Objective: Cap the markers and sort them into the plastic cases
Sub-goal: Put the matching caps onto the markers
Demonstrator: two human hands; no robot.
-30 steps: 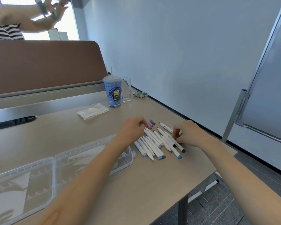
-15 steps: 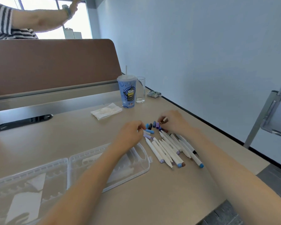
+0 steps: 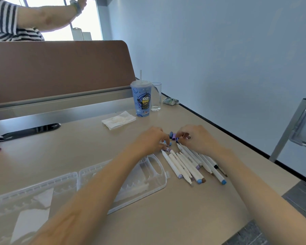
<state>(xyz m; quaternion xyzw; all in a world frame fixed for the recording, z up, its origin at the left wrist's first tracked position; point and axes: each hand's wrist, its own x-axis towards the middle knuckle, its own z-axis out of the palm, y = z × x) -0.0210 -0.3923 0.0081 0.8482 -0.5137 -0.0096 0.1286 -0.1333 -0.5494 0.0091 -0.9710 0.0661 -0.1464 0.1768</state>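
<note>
**On the counter, hands meet at the loose caps**

On the counter (image 3: 69,156), just right of an open clear plastic case (image 3: 145,184), lies a bunch of markers (image 3: 184,163). They are slim and white-bodied, packed side by side and partly overlapping, slanting from upper left to lower right. Their near ends show coloured caps in lilac, blue and brown, and one ends in a bare pointed tip. At the far end of the bunch a few loose caps (image 3: 173,136) in purple and blue sit on the surface.

The left hand (image 3: 152,140) is palm down with its fingers curled onto the upper marker ends, where a lilac and a blue cap show at its fingertips. The right hand (image 3: 196,138) is curled too, its fingertips beside the purple cap. Whether either hand actually pinches a cap cannot be told.

The case lies flat with both ribbed halves facing up and no markers in them. The left forearm crosses over its right half.
</note>
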